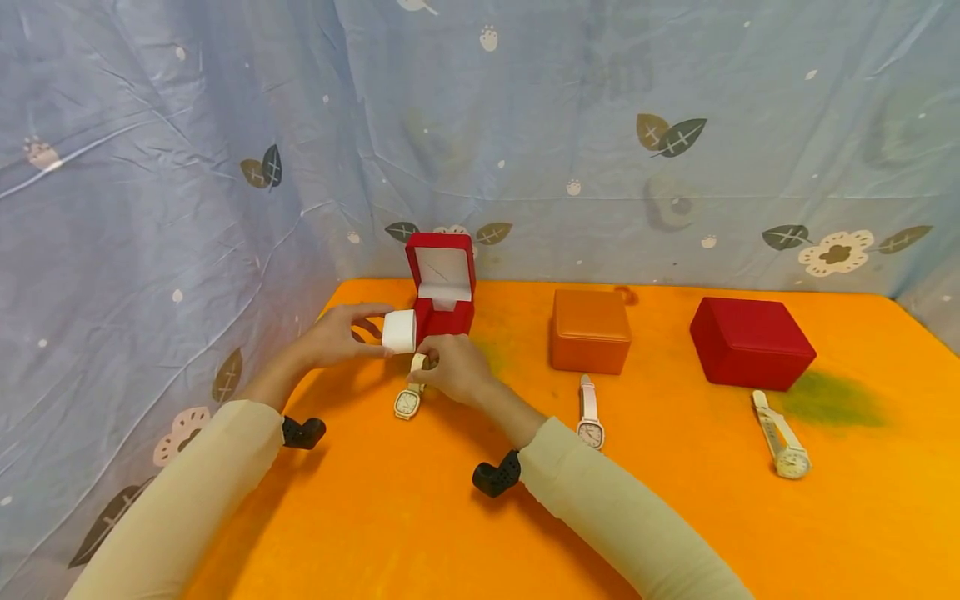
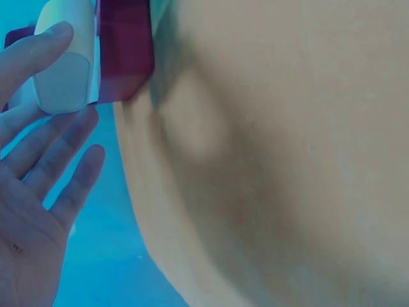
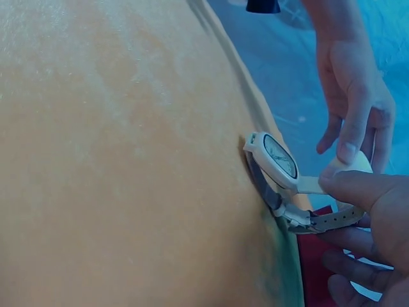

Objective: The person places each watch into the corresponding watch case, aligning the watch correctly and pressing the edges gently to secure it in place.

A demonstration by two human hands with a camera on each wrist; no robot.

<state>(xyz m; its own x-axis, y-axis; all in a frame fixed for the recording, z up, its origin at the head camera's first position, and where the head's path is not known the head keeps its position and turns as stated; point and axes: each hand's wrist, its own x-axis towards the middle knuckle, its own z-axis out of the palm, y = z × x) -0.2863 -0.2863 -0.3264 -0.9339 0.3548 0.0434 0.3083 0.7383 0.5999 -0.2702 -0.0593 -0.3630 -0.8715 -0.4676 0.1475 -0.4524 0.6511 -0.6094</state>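
My left hand [image 1: 339, 337] pinches a white watch cushion [image 1: 400, 332] between thumb and fingers, just left of the open red watch box [image 1: 444, 320]. In the left wrist view the cushion [image 2: 66, 80] shows its flat end toward the palm. My right hand [image 1: 455, 367] holds a white-strapped wristwatch [image 1: 407, 403] by its strap, in front of the box. In the right wrist view, thumb and fingers grip the strap [image 3: 312, 185] of this watch, and its dial [image 3: 280, 157] hangs out to the side. The box's lid stands up with a white lining.
A closed orange box [image 1: 591, 331] stands right of centre, with a pink-strapped watch [image 1: 590, 421] in front. Farther right are a closed red box [image 1: 752, 343] and another white watch [image 1: 783, 442]. A patterned curtain [image 1: 570, 150] hangs behind the orange table [image 1: 420, 517].
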